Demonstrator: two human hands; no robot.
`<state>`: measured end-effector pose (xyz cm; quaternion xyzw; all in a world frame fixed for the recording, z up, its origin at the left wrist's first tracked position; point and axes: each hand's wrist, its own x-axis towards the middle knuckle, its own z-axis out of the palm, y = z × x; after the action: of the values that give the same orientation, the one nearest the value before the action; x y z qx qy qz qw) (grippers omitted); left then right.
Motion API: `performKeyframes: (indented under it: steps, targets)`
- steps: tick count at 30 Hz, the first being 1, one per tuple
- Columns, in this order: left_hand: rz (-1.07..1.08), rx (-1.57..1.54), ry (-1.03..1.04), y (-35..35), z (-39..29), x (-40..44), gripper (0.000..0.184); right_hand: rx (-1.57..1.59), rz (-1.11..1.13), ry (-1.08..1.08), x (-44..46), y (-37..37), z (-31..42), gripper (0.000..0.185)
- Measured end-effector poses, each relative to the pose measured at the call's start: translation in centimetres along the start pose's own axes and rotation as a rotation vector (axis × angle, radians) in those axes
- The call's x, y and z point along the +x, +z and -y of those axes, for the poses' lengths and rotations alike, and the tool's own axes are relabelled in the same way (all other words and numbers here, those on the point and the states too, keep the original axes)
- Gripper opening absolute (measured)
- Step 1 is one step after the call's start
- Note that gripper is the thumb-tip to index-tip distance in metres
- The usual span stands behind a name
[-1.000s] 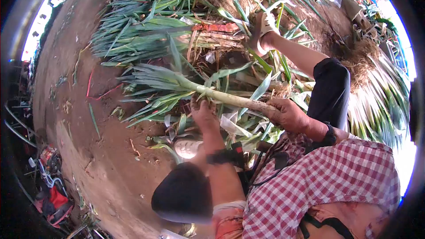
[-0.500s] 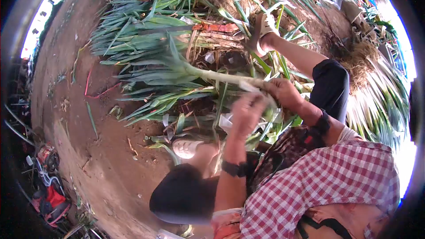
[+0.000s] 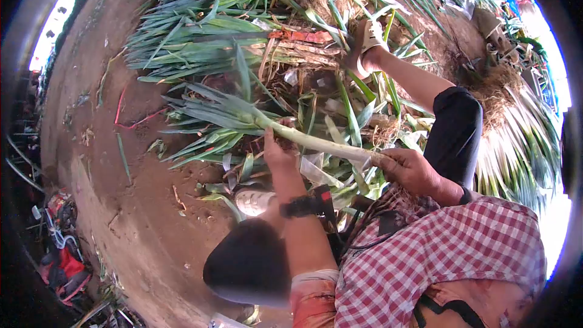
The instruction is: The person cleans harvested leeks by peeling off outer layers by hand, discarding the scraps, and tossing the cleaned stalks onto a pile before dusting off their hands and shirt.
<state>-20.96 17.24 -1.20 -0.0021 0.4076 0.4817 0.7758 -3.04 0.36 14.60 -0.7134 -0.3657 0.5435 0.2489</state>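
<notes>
My left hand [image 3: 280, 150] is closed round a long green onion [image 3: 319, 143] just below where its leaves fan out. The leaves point to the left, and the pale stalk slopes down to the right. My right hand [image 3: 412, 171] grips the root end, its fingers covering the roots. Both hands hold the stalk above the ground between my legs. Under it lie loose peeled leaves and pale skins [image 3: 320, 173].
Past the held stalk lie bundled green onions [image 3: 182, 42], one tied with a red band [image 3: 300, 36]. Another pile [image 3: 516, 140] lies at right. My shoes [image 3: 367, 42] rest among scraps. A pink string [image 3: 124, 115] lies on the dirt floor [image 3: 152, 225].
My left hand has moved from near the root end up and left to the base of the leaves. The root end has dropped lower with my right hand.
</notes>
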Motion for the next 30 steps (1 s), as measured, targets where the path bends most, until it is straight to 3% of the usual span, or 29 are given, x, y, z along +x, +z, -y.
performKeyframes:
  steps: [4,8,10,17,19,21,23,24,25,27,28,29,30]
  targets:
    - [0.0,-0.041,-0.024,0.9,-0.5,-0.7,0.03,0.056,-0.001,0.029,0.4,0.1,-1.2,0.031]
    - [-0.23,0.026,-0.005,0.9,-0.5,0.0,0.029,-0.101,-0.054,0.069,0.9,0.4,-2.8,0.029]
    - [-0.281,0.065,0.011,0.5,-0.5,0.4,0.03,-0.344,-0.15,-0.121,1.0,0.8,-4.2,0.032]
    - [-0.287,0.069,-0.092,-2.2,0.1,2.7,0.017,-0.232,-0.126,-0.059,1.3,1.0,-4.5,0.022]
    - [-0.317,0.046,-0.12,-2.6,0.7,3.1,0.015,0.26,0.157,0.343,1.9,0.4,-5.3,0.028]
    - [-0.165,-0.088,-0.241,-2.6,1.2,2.3,0.024,0.449,0.259,0.377,2.0,0.7,-6.4,0.029]
    - [-0.174,0.005,-0.255,-1.9,2.7,0.5,0.022,0.502,0.372,0.054,1.6,1.3,-6.8,0.03]
    - [-0.181,0.1,-0.268,-1.5,3.2,-0.3,0.02,0.92,0.367,0.503,1.2,1.4,-3.7,0.029]
    - [-0.179,0.105,-0.266,-2.2,3.5,-0.7,0.02,0.924,0.368,0.499,1.5,1.2,-4.1,0.029]
    - [0.077,-0.128,-0.364,-3.5,3.9,-1.4,0.019,1.104,0.492,0.45,2.0,0.9,-4.9,0.026]
    - [-0.105,-0.018,-0.425,-3.1,4.1,-0.8,0.024,1.182,0.485,0.476,2.0,1.1,-4.9,0.025]
    - [0.079,0.157,-0.304,-1.4,3.2,-5.2,0.028,1.183,0.484,0.476,2.4,1.3,-4.9,0.025]
    - [0.263,0.329,-0.178,0.2,3.0,-9.5,0.032,1.305,0.619,0.395,3.2,1.5,-5.1,0.026]
